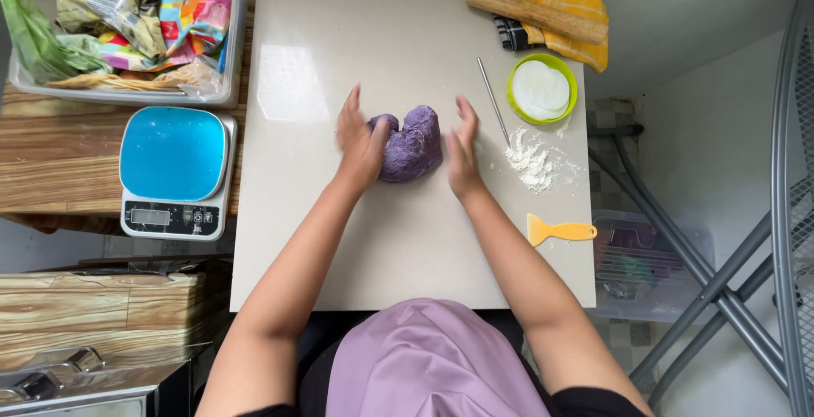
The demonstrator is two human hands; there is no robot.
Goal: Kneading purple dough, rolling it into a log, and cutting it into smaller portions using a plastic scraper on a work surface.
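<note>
A lump of purple dough (413, 144) lies in the middle of a pale stone board (407, 247). My left hand (359, 141) presses against the dough's left side, fingers pointing away from me. On the dough's right side my right hand (463, 152) stands flat and upright, touching or nearly touching it. Both hands flank the dough, neither closed around it.
Loose flour (532, 162), a thin metal rod (492, 100), a green bowl of flour (542, 89) and a yellow scraper (560, 230) lie right of the dough. A wooden rolling pin (536, 13) rests on cloths at the back. A blue-topped scale (175, 171) and a bin of packets (127, 27) stand left.
</note>
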